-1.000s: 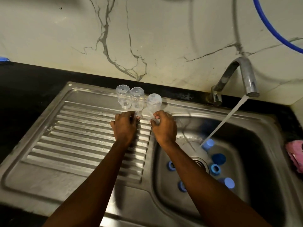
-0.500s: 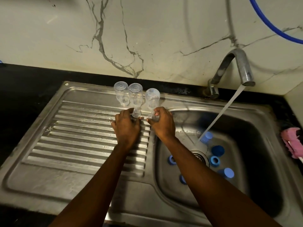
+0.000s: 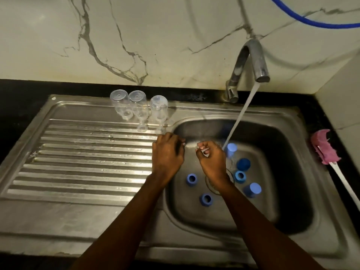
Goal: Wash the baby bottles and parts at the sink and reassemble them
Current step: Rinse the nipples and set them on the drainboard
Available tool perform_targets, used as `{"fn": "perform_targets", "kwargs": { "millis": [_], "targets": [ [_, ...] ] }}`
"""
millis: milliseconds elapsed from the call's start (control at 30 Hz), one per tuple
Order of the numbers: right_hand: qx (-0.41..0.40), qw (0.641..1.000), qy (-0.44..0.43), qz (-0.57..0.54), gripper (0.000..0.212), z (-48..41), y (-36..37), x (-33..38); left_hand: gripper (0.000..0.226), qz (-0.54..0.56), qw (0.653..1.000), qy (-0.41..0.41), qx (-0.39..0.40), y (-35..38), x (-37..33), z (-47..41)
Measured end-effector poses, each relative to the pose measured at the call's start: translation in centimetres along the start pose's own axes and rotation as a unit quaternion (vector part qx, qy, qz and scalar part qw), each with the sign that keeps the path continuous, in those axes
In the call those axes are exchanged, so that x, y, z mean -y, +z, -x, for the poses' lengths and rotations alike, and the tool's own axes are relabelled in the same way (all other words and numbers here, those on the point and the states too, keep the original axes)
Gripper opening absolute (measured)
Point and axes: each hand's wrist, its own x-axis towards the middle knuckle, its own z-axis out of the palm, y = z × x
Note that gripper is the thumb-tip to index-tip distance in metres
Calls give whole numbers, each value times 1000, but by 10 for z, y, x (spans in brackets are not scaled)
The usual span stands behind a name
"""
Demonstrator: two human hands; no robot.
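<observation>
Steel drainboard: three clear bottles stand inverted, released — your left hand and right hand have withdrawn over the basin, curled, contents indeterminate — blue caps next

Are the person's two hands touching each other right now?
Apart. The head view shows the left hand and the right hand side by side at the sink basin edge, with a strip of bare steel plainly visible between them.
</observation>
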Motion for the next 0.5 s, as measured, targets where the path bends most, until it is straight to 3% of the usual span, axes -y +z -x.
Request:
{"fn": "perform_targets", "kwargs": {
  "millis": [200, 500],
  "targets": [
    [11, 999, 6, 50, 5, 2, -36, -37, 22, -23, 998, 33, 55, 40, -31, 14],
    [179, 969, 85, 147, 12, 3, -91, -94, 26, -10, 979, 25, 204, 87, -54, 35]
  ]
}}
